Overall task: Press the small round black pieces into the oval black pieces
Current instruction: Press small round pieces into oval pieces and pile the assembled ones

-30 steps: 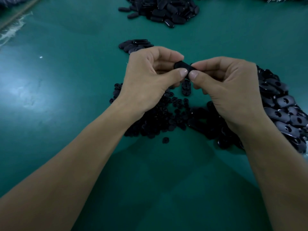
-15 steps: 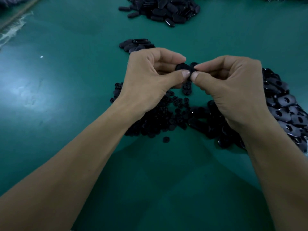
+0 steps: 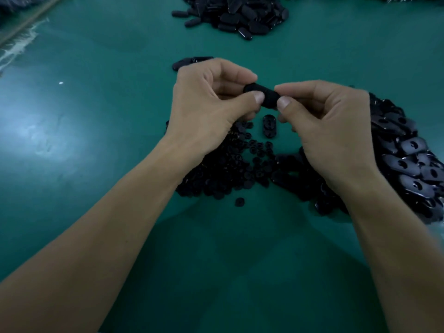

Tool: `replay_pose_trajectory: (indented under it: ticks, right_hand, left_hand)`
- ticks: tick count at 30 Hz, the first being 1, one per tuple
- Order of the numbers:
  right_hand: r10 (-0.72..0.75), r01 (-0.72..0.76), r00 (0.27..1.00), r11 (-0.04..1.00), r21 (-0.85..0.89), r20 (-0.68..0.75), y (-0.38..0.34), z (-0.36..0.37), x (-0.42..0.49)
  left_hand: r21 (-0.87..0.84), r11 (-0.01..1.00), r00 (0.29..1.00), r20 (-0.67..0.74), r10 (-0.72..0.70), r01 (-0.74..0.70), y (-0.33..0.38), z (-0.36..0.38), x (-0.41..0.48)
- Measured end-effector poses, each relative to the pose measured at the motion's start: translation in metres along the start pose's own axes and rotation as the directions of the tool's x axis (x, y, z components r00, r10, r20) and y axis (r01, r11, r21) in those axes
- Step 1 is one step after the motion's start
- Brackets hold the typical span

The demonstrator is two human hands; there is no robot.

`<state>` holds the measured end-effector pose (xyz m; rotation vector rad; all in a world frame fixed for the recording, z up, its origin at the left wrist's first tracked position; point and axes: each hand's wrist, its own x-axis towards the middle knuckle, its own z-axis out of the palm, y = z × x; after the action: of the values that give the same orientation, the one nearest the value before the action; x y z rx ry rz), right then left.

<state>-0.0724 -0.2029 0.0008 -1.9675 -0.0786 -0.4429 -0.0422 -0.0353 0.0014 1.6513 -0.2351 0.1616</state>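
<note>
Both hands raised above the green table [image 3: 96,145], meeting at the middle. My left hand [image 3: 209,104] is curled, thumb and forefinger pinching the left end of one oval piece [image 3: 269,96]. My right hand [image 3: 329,133] is curled the same way and pinches the right end. The piece lies level between the two thumbs, clear of the table. Cannot tell whether a round piece sits in it; my fingers cover that side. Directly below the hands, one more oval [image 3: 268,126] lies alone on the table. Heap of small round pieces [image 3: 225,167] under my left wrist, one stray round [image 3: 239,202] just near its front edge. Heap of ovals with holes [image 3: 413,164] to the right, partly under my right hand. A few ovals [image 3: 189,62] just behind my left knuckles. Larger dark pile [image 3: 235,15] at the far edge.
</note>
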Motion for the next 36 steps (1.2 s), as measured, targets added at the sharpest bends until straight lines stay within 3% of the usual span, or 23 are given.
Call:
replay_pose_trajectory:
  ticks: [3, 5, 8, 12, 18, 25, 36]
  right_hand:
    - [-0.060, 0.050, 0.998, 0.927, -0.371, -0.015, 0.002, -0.004, -0.003]
    - [-0.052, 0.037, 0.999, 0.769, -0.638, -0.005, 0.006, -0.010, -0.004]
    - [0.086, -0.064, 0.996, 0.579, -0.813, -0.017, 0.008, -0.015, -0.003]
    - [0.222, -0.122, 0.975, 0.504, -0.855, -0.008, 0.007, -0.016, -0.006]
    - [0.185, -0.154, 0.981, 0.561, -0.814, -0.058, 0.008, -0.017, -0.004]
    - [0.241, -0.204, 0.966, 0.481, -0.852, -0.095, 0.007, -0.017, -0.005]
    - [0.157, -0.158, 0.984, 0.553, -0.818, -0.085, 0.006, -0.019, -0.003]
  left_hand:
    - [-0.054, 0.998, 0.992, -0.116, -0.045, 0.039, 0.000, -0.006, 0.010]
    - [-0.041, 0.998, 0.982, -0.181, -0.048, 0.041, -0.001, -0.012, 0.021]
    - [0.078, 0.995, 0.971, -0.237, -0.043, 0.063, -0.004, -0.019, 0.039]
    - [0.311, 0.945, 0.966, -0.259, -0.014, 0.098, -0.011, -0.021, 0.061]
    - [0.541, 0.837, 0.974, -0.223, 0.043, 0.087, -0.025, -0.022, 0.078]
    - [0.634, 0.760, 0.977, -0.214, -0.006, 0.143, -0.034, -0.022, 0.075]
    - [0.669, 0.735, 0.984, -0.176, 0.011, 0.112, -0.029, -0.026, 0.070]
